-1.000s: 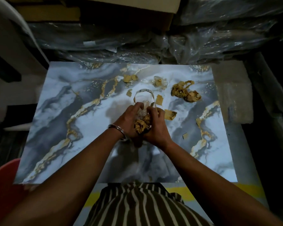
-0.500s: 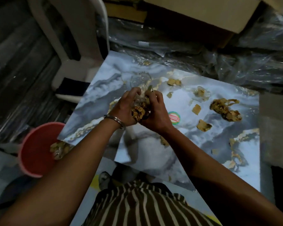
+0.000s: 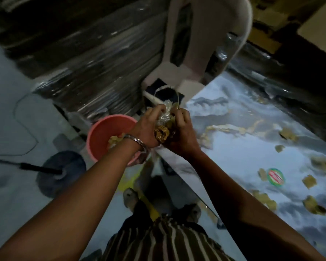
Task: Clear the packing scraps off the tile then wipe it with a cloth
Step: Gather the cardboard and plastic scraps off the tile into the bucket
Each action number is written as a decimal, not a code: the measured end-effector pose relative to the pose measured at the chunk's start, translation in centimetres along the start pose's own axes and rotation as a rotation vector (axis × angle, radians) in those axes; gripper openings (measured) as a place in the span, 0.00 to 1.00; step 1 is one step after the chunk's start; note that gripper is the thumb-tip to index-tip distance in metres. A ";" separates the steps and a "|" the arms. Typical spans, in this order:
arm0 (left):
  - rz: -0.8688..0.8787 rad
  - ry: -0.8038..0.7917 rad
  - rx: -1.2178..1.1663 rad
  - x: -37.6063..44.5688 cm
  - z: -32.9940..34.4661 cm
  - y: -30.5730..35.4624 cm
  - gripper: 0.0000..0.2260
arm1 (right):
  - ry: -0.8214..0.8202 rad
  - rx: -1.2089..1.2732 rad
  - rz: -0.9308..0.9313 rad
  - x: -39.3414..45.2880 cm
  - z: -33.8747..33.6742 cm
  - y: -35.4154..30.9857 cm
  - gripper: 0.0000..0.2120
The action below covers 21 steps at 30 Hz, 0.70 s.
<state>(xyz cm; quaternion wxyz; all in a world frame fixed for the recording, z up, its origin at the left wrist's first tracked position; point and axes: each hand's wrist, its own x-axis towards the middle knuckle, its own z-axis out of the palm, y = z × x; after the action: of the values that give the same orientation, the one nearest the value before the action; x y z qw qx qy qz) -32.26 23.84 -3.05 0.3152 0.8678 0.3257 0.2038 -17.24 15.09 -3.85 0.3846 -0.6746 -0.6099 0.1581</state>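
My left hand (image 3: 146,129) and my right hand (image 3: 181,132) are cupped together around a wad of packing scraps (image 3: 164,127), brown paper and clear film with a loop of strap sticking up. The wad hangs over the tile's left edge, just right of a red bucket (image 3: 102,136) that holds some scraps. The marble-patterned tile (image 3: 243,157) lies to the right, still strewn with several brown scraps (image 3: 309,180) and a round green and red sticker (image 3: 276,176). No cloth is in sight.
A white plastic chair (image 3: 192,59) stands beyond my hands. Plastic-wrapped stacks (image 3: 94,68) fill the back left. A dark round stand base (image 3: 61,172) with a pole and cable lies on the floor at left. My feet (image 3: 130,199) stand below the tile's edge.
My view and both hands have swung left, carrying the wad from over the tile's middle to its left edge beside the red bucket.
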 end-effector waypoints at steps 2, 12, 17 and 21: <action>-0.048 0.029 0.007 -1.8 -3.2 -3.3 0.34 | -0.040 0.031 -0.069 1.8 3.5 -2.8 0.40; -0.268 0.146 0.079 -8.6 -13.7 -15.9 0.40 | -0.285 0.064 -0.233 8.6 18.0 -9.8 0.58; -0.391 0.181 0.078 -9.1 -12.6 -20.1 0.40 | -0.436 0.052 -0.165 10.4 22.3 -8.3 0.56; -0.478 0.195 0.089 -8.7 -9.0 -24.4 0.40 | -0.518 -0.029 -0.156 11.9 26.0 -5.1 0.56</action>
<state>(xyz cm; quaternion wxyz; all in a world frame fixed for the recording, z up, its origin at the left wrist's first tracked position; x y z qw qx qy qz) -54.09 35.94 -14.47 0.2830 0.7553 0.5591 0.1919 -36.11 34.64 -14.18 0.2172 -0.5680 -0.7403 0.2866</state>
